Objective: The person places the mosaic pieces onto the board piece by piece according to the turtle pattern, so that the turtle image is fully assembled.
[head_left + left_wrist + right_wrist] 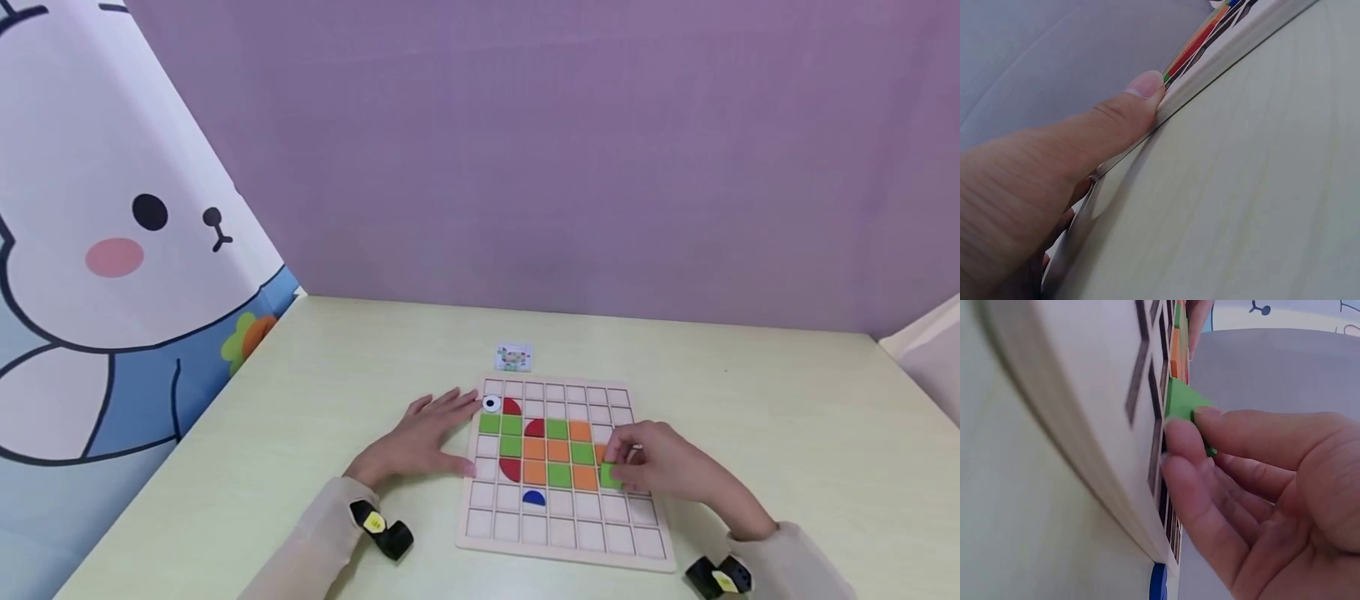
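Note:
A wooden grid board [525,531] lies on the table with orange, green and red pieces set in its cells. My right hand [663,462] pinches a green square tile [1186,403] between thumb and fingers at the board's right side. That tile is tilted in the right wrist view, one edge down at a cell beside an orange piece [1175,353]. My left hand [423,442] rests at the board's left edge, fingers spread and thumb [1138,100] against the rim. Near its fingertips sits a round eye piece [491,403]. A blue half-round piece [534,497] lies lower on the board.
A small picture card [513,357] lies behind the board on the pale table [375,350]. A purple backdrop [562,167] rises at the table's far edge. To the left hangs a cloth with a cartoon animal [112,192].

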Tool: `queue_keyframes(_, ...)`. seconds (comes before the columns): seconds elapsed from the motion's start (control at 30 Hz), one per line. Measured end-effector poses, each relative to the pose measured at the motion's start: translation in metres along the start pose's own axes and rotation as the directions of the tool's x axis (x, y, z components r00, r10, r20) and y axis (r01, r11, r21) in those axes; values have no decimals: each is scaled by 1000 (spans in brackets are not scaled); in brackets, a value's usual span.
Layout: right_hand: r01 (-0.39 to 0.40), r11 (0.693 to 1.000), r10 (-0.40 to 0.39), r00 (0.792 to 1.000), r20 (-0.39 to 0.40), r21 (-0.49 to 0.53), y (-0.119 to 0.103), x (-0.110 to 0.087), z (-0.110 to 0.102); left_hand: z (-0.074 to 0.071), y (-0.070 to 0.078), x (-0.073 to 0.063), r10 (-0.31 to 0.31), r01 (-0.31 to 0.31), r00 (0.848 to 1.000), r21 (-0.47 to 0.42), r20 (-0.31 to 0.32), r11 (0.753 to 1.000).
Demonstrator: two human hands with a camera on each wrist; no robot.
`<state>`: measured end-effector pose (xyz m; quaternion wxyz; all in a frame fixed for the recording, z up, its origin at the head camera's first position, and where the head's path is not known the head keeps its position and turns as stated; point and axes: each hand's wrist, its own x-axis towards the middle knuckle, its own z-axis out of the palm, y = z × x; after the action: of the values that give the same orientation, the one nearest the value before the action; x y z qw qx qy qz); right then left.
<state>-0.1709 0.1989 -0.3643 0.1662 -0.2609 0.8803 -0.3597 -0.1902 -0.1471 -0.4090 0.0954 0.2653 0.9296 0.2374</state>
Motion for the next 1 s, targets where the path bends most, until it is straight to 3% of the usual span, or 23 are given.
queue_keyframes(0.17, 16, 998, -20, 999, -48, -67, -2, -2, 2, 0, 1, 0, 4, -4, 1000, -3, 1, 1000)
queue_keyframes(0.7, 2, 998, -6, 999, -53, -65, -3, -2, 2, -1, 1, -1, -3, 3, 1000, -19, -2, 1000)
queue_keyframes(1.0, -35, 984, 14, 993, -120, -174, -3, -11, -19, -3, 2, -3, 11, -11, 1000, -25, -4, 1000)
